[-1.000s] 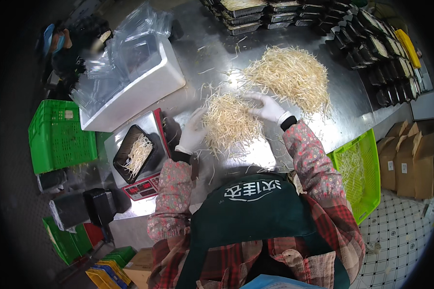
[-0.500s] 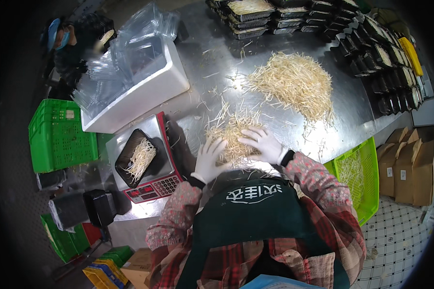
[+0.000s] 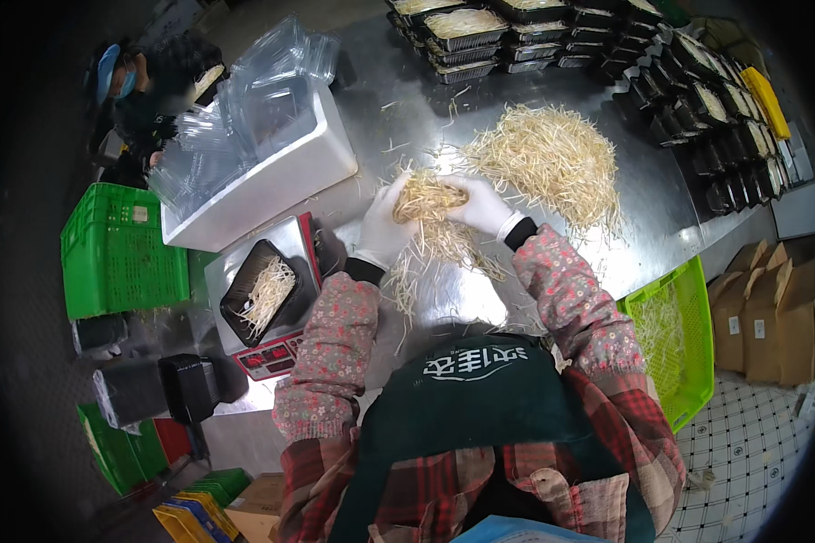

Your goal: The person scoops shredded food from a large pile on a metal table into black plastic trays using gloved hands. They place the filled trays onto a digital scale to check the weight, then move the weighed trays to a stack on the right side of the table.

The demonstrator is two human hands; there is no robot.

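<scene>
Between my two white-gloved hands is a bundle of bean sprouts (image 3: 426, 197), lifted off the metal table. My left hand (image 3: 382, 222) grips its left side and my right hand (image 3: 482, 206) its right side. Loose sprouts (image 3: 448, 252) trail below the bundle onto the tabletop. Farther right lies a large heap of bean sprouts (image 3: 552, 163). To the left, a black tray (image 3: 259, 294) with some sprouts in it rests on a red and silver scale (image 3: 274, 356), partly behind my left sleeve.
A white foam box (image 3: 272, 185) of clear plastic lids stands at the far left, with a person (image 3: 140, 109) beyond. Filled black trays (image 3: 466, 32) are stacked at the back and right. A green crate (image 3: 122, 253) is left; a lime basket (image 3: 666, 344) of sprouts is right.
Both hands have moved away from me and closed on the sprouts, raising a bundle from the small pile. My left forearm now covers part of the scale's keypad.
</scene>
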